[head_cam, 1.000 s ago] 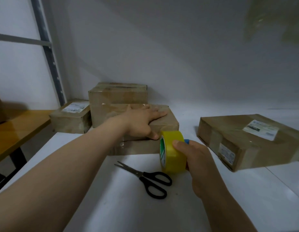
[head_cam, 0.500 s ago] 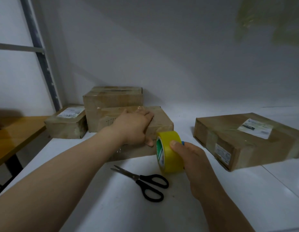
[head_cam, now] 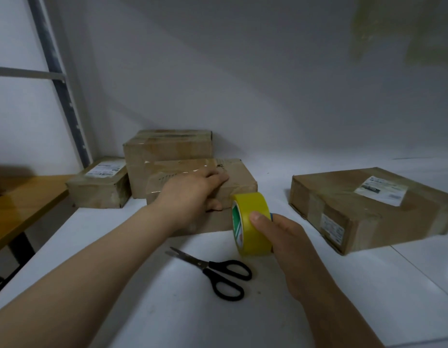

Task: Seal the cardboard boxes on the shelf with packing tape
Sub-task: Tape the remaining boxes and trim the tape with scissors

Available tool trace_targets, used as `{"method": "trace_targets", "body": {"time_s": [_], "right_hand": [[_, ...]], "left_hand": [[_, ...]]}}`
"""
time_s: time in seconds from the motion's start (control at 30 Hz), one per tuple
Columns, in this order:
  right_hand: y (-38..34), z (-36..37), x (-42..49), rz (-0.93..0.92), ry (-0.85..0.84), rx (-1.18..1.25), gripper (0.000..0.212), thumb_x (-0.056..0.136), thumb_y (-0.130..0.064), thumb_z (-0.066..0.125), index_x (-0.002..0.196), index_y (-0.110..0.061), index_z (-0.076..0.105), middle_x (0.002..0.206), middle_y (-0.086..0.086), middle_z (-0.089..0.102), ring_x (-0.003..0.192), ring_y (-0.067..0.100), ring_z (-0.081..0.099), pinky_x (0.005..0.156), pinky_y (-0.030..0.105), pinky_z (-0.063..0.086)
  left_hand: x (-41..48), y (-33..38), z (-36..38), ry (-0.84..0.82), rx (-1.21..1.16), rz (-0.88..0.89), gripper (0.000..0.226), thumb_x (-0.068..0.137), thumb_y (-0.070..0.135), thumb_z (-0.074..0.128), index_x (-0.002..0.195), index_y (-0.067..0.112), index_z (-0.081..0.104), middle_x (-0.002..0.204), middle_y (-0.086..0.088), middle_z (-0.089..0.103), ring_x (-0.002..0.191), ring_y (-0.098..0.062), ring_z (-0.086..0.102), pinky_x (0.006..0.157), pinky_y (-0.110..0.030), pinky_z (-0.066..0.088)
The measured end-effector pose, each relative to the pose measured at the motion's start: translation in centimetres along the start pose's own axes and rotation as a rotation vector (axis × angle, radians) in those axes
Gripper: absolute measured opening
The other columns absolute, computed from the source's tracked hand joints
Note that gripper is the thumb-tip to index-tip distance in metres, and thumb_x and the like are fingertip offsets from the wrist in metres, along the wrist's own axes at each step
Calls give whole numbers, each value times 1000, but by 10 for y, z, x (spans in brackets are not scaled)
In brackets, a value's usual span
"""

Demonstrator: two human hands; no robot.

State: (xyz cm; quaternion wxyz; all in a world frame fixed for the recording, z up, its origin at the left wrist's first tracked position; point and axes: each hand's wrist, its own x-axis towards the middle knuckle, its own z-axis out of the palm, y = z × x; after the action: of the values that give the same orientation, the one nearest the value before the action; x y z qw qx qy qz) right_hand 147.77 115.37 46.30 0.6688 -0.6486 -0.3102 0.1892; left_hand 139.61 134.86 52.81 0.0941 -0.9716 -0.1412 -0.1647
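On the shelf (head_cam: pixel 331 292), left hand (head_cam: pixel 190 194) flat on the middle box (head_cam: pixel 240 175), right hand (head_cam: pixel 285 237) gripping yellow tape roll (head_cam: pixel 251 205)

Tape roll (head_cam: pixel 255 222): yellow, with green-and-white print on the side face. Scissors (head_cam: pixel 206 266): black handles, grey blades. Cardboard boxes (head_cam: pixel 343 197): plain brown; white labels (head_cam: pixel 381 190) with dark print on two. Shelf (head_cam: pixel 192 317): white. Bench (head_cam: pixel 24 204): orange-brown.

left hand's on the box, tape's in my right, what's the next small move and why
Probably bring the yellow tape roll onto the top of the front box and stick its free end down: the left hand presses on that box, the right hand holds the roll beside it, and the scissors lie untouched.
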Motion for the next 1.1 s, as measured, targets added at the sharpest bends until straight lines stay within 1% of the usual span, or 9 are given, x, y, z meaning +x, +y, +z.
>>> {"method": "trace_targets", "body": {"time_s": [0.2,0.37,0.5,0.6,0.67,0.8,0.87,0.93,1.1], "right_hand": [[6,0,4,15,-10,52,81,61,-69,66,96,4,62,80,14,59,77,24,57,75,40,44],[6,-3,3,23,-8,76,85,63,-70,69,101,6,61,103,35,58,80,27,58,81,44,49],[5,-2,2,77,-37,65,85,62,-73,68,102,2,65,109,30,63,92,47,64,100,63,46],[3,1,1,58,-26,68,84,68,-71,67,105,5,62,109,30,63,104,49,60,100,67,44],[-3,4,0,25,-13,118,81,73,-66,66,107,7,59,107,31,61,93,48,63,97,67,45],[-27,2,-2,-170,-70,195,39,84,-43,68,98,-7,70,90,16,68,85,28,62,78,45,53],[-55,-2,-2,-317,-128,239,19,89,-30,70,100,-14,74,91,6,72,83,21,66,73,34,55],[-88,-5,3,-459,-154,275,27,84,-25,69,107,-11,68,91,2,73,83,17,69,71,29,56],[-114,11,52,-366,-45,137,7,97,-17,64,101,-13,66,78,-6,70,69,3,65,62,18,49]], "left_hand": [[-15,6,12,-8,195,61,93,92,29,60,161,23,-2,168,-5,6,156,-27,6,125,-50,11],[-29,-1,18,33,246,-114,129,73,58,76,155,41,-21,167,-8,1,155,-34,-1,115,-71,4],[-42,-44,11,21,-136,-401,115,58,78,76,152,54,14,163,3,16,151,-31,17,113,-63,29],[-48,-55,11,122,-593,-460,93,64,57,85,147,41,45,147,17,36,138,-18,39,100,-29,34],[-48,-50,7,175,-590,-461,79,73,46,85,145,35,52,141,18,43,134,-15,42,94,-24,31],[-44,-58,-20,91,-698,-491,61,70,50,86,126,35,67,118,10,67,112,-21,64,93,-36,51],[-42,-66,-45,15,-896,-457,47,67,45,87,107,23,74,90,-3,75,78,-24,72,65,-39,61],[-40,-69,-69,-79,-973,-449,40,73,41,80,105,18,74,78,-4,75,62,-20,72,48,-30,55],[-22,-69,-86,-345,-669,-492,74,63,74,63,112,19,69,108,-6,72,93,-25,72,67,-32,56]]}}
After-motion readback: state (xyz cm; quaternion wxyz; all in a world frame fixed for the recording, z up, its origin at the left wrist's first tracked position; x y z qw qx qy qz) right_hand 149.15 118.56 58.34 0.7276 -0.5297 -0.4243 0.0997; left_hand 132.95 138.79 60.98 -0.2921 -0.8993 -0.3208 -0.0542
